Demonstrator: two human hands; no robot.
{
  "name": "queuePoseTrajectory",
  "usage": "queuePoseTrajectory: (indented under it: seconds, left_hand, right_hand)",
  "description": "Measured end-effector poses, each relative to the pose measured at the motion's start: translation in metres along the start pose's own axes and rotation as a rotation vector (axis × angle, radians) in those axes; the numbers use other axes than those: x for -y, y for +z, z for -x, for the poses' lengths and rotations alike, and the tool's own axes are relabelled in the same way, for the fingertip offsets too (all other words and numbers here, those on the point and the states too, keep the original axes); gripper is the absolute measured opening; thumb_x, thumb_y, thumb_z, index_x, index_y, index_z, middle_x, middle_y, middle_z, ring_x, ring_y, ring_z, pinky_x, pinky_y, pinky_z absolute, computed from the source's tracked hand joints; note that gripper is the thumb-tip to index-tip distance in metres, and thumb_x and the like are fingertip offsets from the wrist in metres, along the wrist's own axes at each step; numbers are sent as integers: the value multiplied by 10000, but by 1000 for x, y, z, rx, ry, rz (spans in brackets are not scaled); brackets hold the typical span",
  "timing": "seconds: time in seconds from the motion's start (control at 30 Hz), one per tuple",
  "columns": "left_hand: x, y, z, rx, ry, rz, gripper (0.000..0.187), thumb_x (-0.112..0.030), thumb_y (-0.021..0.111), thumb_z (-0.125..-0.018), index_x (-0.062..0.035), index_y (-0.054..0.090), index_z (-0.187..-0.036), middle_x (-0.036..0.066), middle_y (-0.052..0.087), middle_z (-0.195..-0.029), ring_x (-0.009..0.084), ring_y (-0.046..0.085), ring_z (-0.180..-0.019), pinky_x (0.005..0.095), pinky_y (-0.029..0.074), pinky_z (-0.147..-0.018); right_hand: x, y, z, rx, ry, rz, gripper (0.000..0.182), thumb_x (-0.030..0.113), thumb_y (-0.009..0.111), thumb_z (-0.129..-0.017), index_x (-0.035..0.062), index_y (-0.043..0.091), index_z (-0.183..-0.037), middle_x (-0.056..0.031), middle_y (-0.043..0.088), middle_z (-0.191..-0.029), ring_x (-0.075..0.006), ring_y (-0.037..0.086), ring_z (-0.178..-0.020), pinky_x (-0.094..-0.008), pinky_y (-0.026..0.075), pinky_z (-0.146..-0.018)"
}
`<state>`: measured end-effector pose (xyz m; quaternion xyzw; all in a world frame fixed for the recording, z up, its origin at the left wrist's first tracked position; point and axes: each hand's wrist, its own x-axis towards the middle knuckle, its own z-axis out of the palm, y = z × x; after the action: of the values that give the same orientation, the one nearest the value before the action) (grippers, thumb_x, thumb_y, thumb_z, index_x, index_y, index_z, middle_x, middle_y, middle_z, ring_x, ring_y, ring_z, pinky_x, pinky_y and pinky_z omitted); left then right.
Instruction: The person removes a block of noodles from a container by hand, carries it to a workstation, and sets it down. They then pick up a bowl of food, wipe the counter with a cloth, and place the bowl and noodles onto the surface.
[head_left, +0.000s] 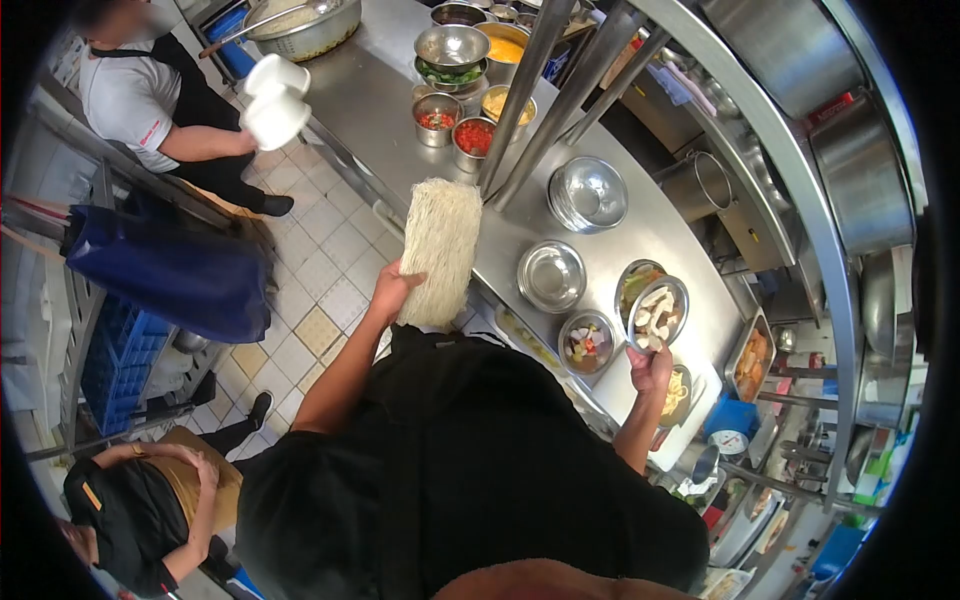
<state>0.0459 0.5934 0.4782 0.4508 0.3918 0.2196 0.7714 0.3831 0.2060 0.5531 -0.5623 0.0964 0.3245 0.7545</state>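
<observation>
A flat block of dried rice noodles (441, 250) is gripped at its lower left side by my left hand (397, 290), near the counter's front edge. My right hand (651, 369) grips the rim of a metal bowl (657, 312) with pale sliced pieces in it. This bowl overlaps another bowl (634, 285) with greenish-brown food behind it. Just left of my right hand sits a bowl of mixed cut vegetables (586, 342). Below the hand, a bowl of yellowish strips (676, 392) stands by a white cutting board (701, 405).
Stacked metal bowls (588, 195) and another metal bowl (552, 276) stand on the steel counter (390, 120). Upright metal posts (530, 90) rise from it beside containers of chopped red food (474, 137). At left, one person (130, 110) carries white containers (275, 105); another person (130, 510) stands lower left.
</observation>
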Motion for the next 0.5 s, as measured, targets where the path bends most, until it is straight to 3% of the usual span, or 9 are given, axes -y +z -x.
queuePoseTrajectory:
  seconds: [0.23, 0.5]
  left_hand:
    - [-6, -5, 3, -21, -4, 50, 350, 49, 583, -823, 22, 600, -1172, 122, 673, -1065, 213, 651, -912, 350, 512, -826]
    - [-10, -18, 0, -17, -16, 76, 350, 48, 584, -822, 29, 596, -1172, 132, 671, -1074, 219, 655, -913, 350, 515, -828]
  right_hand:
    - [-8, 25, 13, 89, 87, 35, 346, 242, 397, -983, 5, 508, -1210, -144, 657, -1074, -259, 693, -819, -354, 627, -620]
    - [-12, 74, 33, 182, 133, 98, 395, 193, 445, -943, -65, 472, -1241, -191, 642, -1087, -290, 689, -848, -364, 635, -636]
